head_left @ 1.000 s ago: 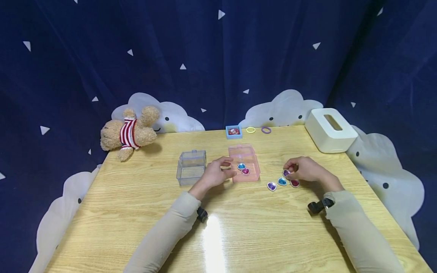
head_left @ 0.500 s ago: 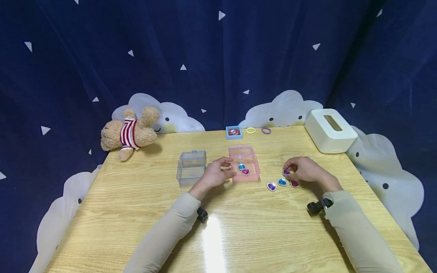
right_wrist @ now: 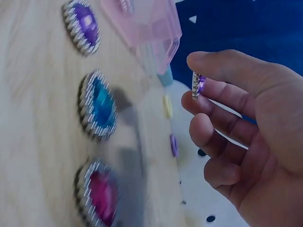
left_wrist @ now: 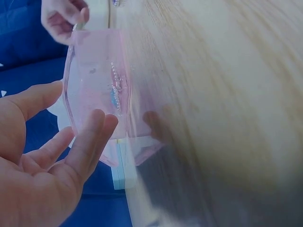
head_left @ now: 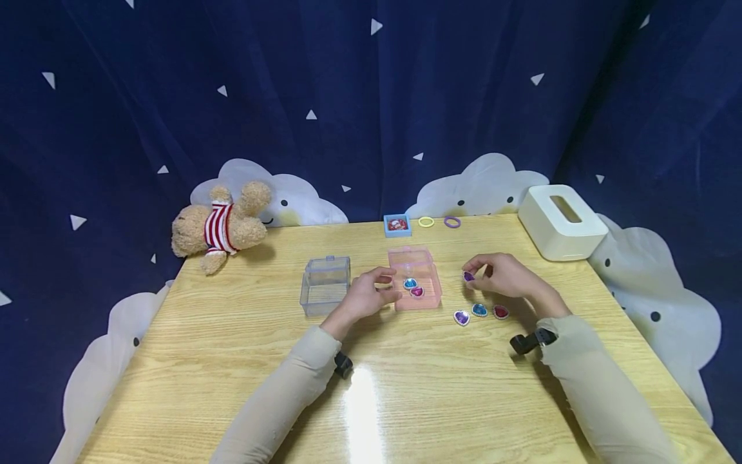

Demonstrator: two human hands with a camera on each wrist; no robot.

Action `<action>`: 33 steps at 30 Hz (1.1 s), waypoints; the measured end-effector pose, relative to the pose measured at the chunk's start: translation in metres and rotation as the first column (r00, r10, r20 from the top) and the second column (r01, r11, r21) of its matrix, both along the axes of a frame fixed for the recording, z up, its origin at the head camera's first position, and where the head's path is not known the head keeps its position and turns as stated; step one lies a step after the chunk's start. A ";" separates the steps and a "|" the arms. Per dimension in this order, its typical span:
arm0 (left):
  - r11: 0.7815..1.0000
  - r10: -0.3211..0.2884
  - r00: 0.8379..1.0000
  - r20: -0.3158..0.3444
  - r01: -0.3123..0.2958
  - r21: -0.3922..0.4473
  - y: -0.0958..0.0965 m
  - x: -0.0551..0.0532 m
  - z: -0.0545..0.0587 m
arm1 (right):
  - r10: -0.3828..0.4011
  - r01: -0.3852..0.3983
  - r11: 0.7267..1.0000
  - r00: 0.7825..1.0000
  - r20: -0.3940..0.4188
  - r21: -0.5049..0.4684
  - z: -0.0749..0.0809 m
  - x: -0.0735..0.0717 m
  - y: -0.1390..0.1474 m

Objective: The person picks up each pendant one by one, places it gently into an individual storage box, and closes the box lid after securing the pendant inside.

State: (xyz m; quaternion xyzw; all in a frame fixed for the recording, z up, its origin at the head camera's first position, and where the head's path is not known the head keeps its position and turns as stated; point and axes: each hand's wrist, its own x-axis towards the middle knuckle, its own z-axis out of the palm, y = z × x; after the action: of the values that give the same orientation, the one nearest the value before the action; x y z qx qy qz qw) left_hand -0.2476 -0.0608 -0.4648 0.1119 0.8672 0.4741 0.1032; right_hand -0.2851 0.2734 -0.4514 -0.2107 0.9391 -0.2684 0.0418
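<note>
Right hand (head_left: 505, 277) pinches the purple jewel (head_left: 469, 276); left hand (head_left: 365, 295), loosely spread, is nearer the pink transparent box (head_left: 428, 301) between them.

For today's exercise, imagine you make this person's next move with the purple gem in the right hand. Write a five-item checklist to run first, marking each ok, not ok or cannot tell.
1. Right hand has the held purple gem: ok, pinched at the fingertips.
2. Pink box open: ok, its lid is tilted back.
3. Room inside the pink box: ok, a blue gem and a pink gem leave bare floor.
4. Held purple gem over the pink box: not ok, it is off to the person's right of it.
5. Left hand steadying the pink box: cannot tell, the fingers are at its side but contact is unclear.
</note>
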 end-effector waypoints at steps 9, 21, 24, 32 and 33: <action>1.000 -0.008 1.000 0.000 0.008 -0.010 -0.001 0.001 0.001 | 0.036 -0.036 0.999 0.999 -0.025 -0.020 0.011 -0.005 -0.039; 1.000 -0.007 1.000 0.000 0.007 -0.018 0.000 0.001 0.001 | 0.141 -0.141 0.990 0.990 -0.015 -0.029 0.009 -0.012 -0.078; 1.000 -0.001 1.000 0.001 0.001 -0.020 0.000 0.001 0.001 | 0.143 -0.143 0.990 0.990 0.003 -0.012 0.006 -0.014 -0.082; 1.000 -0.002 1.000 0.002 0.002 -0.017 0.000 0.000 0.000 | 0.140 -0.139 0.989 0.990 -0.005 0.054 0.001 -0.016 -0.091; 1.000 -0.002 1.000 0.002 0.003 -0.016 0.000 0.000 0.000 | 0.141 -0.140 0.988 0.990 -0.007 0.066 0.001 -0.015 -0.091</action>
State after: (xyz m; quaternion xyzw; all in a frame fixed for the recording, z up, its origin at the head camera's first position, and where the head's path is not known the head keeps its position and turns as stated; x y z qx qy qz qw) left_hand -0.2477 -0.0607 -0.4646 0.1116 0.8707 0.4672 0.1057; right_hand -0.3001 0.1819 -0.4501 -0.2765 0.9303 -0.2330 0.0621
